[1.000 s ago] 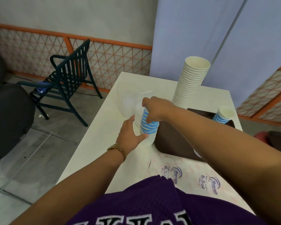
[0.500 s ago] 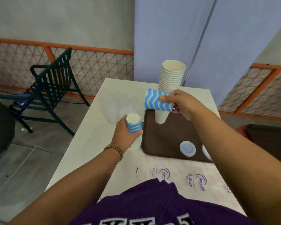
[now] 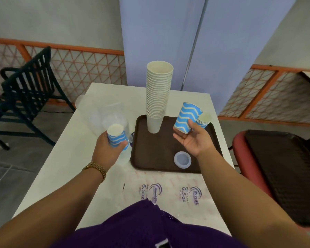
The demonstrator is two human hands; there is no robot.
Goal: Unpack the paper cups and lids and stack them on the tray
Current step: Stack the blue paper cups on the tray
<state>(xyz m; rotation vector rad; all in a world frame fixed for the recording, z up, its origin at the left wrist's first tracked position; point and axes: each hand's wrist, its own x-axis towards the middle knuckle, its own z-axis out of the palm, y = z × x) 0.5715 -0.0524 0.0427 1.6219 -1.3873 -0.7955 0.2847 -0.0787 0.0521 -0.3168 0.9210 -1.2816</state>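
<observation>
White bench is carrying a brown tray at its far right. Left hand is gripping one blue cup stack; right hand, fingers loosely curled, is tilting another blue stack towards the tray, likely for stacking.

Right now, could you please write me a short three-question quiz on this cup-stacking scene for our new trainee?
1. True or false: the tall stack of plain cups stands on the brown tray.
2. What does the left hand grip?
A. a clear lid
B. a short stack of blue-striped cups
C. nothing
3. Fill in: the right hand holds a blue-striped cup that is tilted, above the ____.

Key
1. True.
2. B: its fingers curl round the short stack of blue-striped cups, mouth up, left of the tray.
3. Tray. A clear lid lies flat near the tray's front edge, and another small cup stack sits behind the right hand.
</observation>
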